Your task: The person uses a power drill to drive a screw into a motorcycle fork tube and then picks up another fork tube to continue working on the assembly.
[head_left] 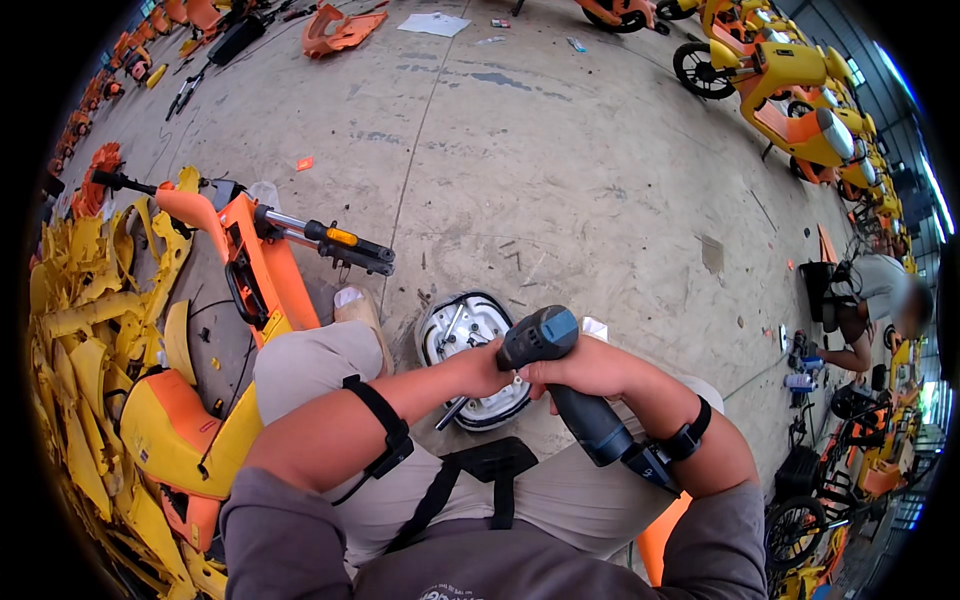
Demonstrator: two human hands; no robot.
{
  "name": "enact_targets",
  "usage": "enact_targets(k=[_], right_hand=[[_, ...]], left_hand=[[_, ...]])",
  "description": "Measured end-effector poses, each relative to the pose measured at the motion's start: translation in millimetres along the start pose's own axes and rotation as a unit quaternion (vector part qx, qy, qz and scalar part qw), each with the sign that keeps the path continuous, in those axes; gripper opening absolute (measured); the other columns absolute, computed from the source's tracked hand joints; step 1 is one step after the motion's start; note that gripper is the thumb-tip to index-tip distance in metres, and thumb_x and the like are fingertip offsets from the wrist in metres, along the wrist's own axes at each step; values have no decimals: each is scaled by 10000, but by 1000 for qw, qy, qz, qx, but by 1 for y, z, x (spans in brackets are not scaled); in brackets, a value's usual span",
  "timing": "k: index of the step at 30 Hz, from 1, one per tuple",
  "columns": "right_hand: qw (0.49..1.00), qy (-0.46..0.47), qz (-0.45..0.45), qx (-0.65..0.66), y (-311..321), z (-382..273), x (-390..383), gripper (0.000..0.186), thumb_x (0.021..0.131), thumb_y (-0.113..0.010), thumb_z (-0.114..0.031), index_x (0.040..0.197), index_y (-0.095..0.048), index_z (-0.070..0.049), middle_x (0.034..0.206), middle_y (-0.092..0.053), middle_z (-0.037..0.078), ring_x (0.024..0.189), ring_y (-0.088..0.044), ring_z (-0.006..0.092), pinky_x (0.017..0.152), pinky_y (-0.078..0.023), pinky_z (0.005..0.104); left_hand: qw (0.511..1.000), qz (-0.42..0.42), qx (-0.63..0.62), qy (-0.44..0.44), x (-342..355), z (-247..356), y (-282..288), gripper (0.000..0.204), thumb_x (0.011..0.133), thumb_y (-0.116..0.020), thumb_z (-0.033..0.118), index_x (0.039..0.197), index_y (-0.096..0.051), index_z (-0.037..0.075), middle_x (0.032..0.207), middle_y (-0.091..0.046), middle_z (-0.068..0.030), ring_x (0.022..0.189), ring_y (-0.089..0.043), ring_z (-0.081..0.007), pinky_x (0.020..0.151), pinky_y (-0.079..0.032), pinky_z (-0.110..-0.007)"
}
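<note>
My right hand [570, 372] is closed around a black and blue cordless power tool [535, 340], held over my lap with its long lower end toward my right wrist. My left hand [480, 372] is closed by the tool's head; what its fingers grip is mostly hidden, and a small pale piece shows between my hands. Below them, on the floor between my feet, lies an oval white tray-like part [445, 330] with a black rim and metal rods on it, partly hidden by my hands and the tool.
An orange and yellow scooter frame [270, 280] lies at my left beside piled yellow panels [90, 370]. Yellow scooters [780, 110] line the upper right. A crouching person [865, 300] works at the right among bottles and dark parts [800, 382]. An orange panel [335, 30] lies farther off.
</note>
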State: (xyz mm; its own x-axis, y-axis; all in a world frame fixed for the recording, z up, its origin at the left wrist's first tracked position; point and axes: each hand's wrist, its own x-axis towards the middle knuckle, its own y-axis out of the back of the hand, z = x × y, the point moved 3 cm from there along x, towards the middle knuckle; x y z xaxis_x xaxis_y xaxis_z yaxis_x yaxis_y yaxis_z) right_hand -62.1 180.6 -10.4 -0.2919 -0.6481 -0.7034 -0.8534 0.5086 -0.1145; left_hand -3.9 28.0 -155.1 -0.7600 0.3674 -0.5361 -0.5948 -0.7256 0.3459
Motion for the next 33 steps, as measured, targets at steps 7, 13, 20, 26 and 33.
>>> enact_targets(k=[7, 13, 20, 26, 33], right_hand=[[999, -46, -4, -14, 4, -7, -8, 371, 892, -700, -274, 1160, -619, -30, 846, -694, 103, 631, -659, 164, 572, -556, 304], [999, -35, -20, -31, 4, -3, -6, 362, 890, -707, -285, 1125, -631, -20, 848, -697, 95, 632, -658, 156, 574, -551, 298], [998, -32, -29, -46, 3, -4, -7, 351, 898, -702, -303, 1098, -640, -22, 835, -683, 74, 639, -658, 154, 583, -552, 295], [998, -38, -26, -51, 2, -4, -9, 328, 900, -700, -314, 1051, -659, -26, 827, -678, 62, 640, -659, 149, 586, -550, 290], [998, -37, -22, -44, 4, -2, -8, 320, 900, -702, -308, 1030, -660, -18, 818, -675, 60, 636, -656, 146, 577, -549, 291]], left_hand=[[997, -14, 0, 74, -15, 18, 5, 603, 858, -611, 335, 1347, -416, 42, 1056, -678, -238, 969, -678, -373, 837, -526, -440], [996, -34, 2, 79, -4, 1, -8, 647, 880, -620, 448, 1381, -428, 86, 1136, -668, -213, 1071, -651, -341, 902, -502, -403], [997, -39, 4, 59, -9, 2, -6, 636, 876, -634, 403, 1389, -424, 93, 1155, -660, -213, 1099, -640, -338, 916, -494, -399], [997, -52, 35, 44, -8, 5, -5, 656, 828, -624, 363, 1360, -406, 48, 991, -694, -217, 889, -688, -370, 773, -535, -434], [997, -40, 50, 50, -13, 11, -1, 663, 819, -632, 344, 1361, -400, 40, 994, -692, -223, 907, -687, -367, 785, -532, -433]])
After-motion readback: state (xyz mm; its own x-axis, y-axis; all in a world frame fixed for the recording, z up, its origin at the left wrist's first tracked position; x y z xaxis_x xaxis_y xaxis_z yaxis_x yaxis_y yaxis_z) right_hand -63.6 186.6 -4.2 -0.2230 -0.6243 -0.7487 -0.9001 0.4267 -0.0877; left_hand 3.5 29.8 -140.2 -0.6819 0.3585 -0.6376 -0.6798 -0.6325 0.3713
